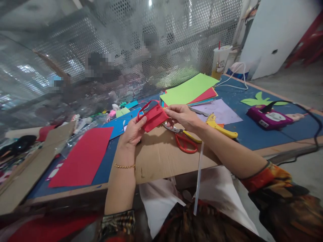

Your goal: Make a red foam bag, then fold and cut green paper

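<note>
A small red bag (pixel 154 118) with a thin loop handle is held up above the cardboard. My left hand (pixel 134 130) grips its left end, thumb on the front face. At its right edge, my right hand (pixel 183 116) is closed in a pinch, the fingertips partly hidden. Just below that hand, scissors (pixel 186 144) with red-orange handles lie on the cardboard sheet (pixel 156 161). A yellow-handled cutter (pixel 222 129) rests beside my right forearm. Under the same forearm a long translucent stick (pixel 199 178) hangs down; its upper end is hidden.
Red sheet (pixel 83 156) lies left on the blue table. Green sheet (pixel 190 89) tops a stack behind my hands, near a lilac sheet (pixel 222 111). Rightward are a purple device (pixel 270 117) with a black cable and green leaf cutouts (pixel 259 99). A drink cup (pixel 220 62) stands behind.
</note>
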A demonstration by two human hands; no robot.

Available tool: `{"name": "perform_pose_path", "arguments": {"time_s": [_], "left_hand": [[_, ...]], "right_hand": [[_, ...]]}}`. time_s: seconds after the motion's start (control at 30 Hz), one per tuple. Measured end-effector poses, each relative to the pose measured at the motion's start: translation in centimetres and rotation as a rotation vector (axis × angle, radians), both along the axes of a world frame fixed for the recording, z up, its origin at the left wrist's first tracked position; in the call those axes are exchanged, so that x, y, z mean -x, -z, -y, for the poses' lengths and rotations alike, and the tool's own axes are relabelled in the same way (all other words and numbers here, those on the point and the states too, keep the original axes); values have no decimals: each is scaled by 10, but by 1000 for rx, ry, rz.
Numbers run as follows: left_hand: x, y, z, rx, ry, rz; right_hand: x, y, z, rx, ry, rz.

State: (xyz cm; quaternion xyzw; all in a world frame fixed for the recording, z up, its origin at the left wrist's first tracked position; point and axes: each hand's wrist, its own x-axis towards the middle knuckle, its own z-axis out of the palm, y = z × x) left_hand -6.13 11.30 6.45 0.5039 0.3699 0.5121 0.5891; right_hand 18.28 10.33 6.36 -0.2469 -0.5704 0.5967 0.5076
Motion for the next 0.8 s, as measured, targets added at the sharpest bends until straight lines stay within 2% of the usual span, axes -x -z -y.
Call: {"name": "perform_pose_path", "arguments": {"time_s": [0.3, 0.57, 0.8], "left_hand": [[-1, 3, 0, 8, -20, -26], [-3, 2, 2, 10, -12, -45], [-4, -4, 4, -86, 54, -62]], "right_hand": [[4, -7, 7, 98, 18, -5], [-1, -3, -4, -94, 56, 152], [-12, -4, -11, -178, 153, 174]]}}
